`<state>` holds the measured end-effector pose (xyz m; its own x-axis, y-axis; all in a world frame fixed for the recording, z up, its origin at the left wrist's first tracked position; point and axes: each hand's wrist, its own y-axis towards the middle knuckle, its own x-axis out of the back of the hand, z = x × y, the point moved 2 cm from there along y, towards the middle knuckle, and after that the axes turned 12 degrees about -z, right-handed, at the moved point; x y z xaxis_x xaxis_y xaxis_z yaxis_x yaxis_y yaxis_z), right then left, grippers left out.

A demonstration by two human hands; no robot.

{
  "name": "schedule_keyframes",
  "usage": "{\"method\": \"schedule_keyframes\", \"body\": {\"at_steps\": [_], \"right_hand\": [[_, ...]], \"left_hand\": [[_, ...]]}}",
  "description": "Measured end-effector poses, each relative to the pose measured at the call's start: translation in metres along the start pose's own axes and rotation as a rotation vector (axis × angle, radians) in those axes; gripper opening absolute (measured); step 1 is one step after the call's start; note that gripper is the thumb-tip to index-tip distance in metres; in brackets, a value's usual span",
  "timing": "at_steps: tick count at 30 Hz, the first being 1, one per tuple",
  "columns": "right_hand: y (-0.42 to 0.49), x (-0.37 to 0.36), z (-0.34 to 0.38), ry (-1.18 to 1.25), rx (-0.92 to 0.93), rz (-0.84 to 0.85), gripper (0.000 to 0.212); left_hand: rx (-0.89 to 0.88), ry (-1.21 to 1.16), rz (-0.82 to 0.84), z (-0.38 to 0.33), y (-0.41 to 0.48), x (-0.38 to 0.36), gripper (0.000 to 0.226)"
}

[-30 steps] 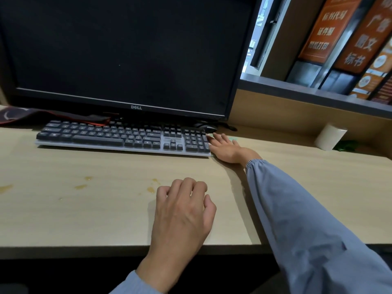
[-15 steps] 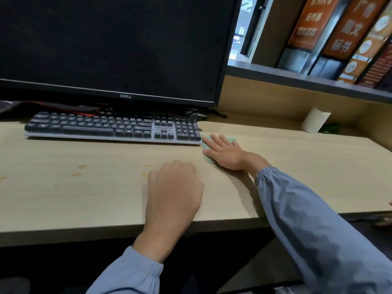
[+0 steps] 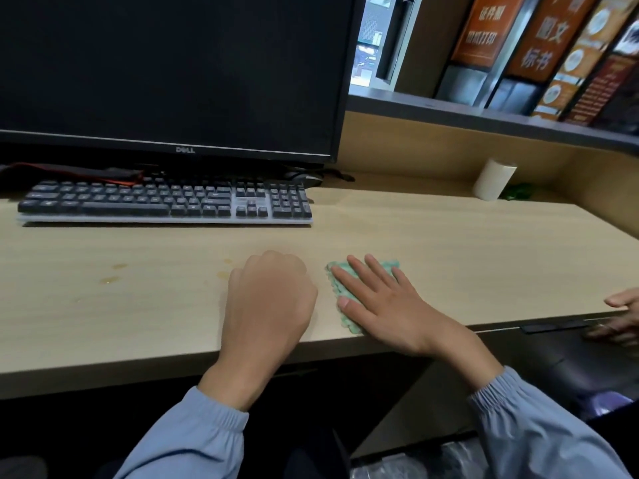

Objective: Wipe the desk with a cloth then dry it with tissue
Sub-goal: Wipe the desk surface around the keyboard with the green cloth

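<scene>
A light wooden desk (image 3: 449, 250) carries a few small yellowish stains (image 3: 114, 273) left of centre. My right hand (image 3: 383, 302) lies flat with spread fingers on a green textured cloth (image 3: 337, 288), pressing it to the desk near the front edge. My left hand (image 3: 268, 299) rests beside it as a closed fist on the desk, holding nothing. A white tissue roll (image 3: 494, 179) stands at the back right against the low wall.
A dark keyboard (image 3: 166, 202) lies in front of a black Dell monitor (image 3: 173, 74). A mouse (image 3: 307, 178) sits behind the keyboard. A shelf with orange books (image 3: 539, 39) is above right. Another person's hand (image 3: 622, 302) shows at the right edge.
My right hand has dragged the green cloth from beside the keyboard toward the desk's front edge. The left fist stays in place. The view has tilted down.
</scene>
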<state>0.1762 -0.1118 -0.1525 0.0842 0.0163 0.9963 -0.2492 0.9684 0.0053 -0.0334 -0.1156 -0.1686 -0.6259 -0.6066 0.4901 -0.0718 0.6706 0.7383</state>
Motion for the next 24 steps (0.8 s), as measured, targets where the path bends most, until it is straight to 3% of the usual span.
{"method": "schedule_keyframes", "body": {"at_steps": [10,24], "right_hand": [[-0.004,-0.002,0.0,0.007,0.0,-0.018,0.059],[0.101,0.001,-0.02,-0.002,-0.027,0.042,0.063]], "left_hand": [[-0.173,0.079,0.02,0.013,-0.018,0.037,0.012],[-0.284,0.127,0.005,0.037,-0.02,0.037,0.015]]}}
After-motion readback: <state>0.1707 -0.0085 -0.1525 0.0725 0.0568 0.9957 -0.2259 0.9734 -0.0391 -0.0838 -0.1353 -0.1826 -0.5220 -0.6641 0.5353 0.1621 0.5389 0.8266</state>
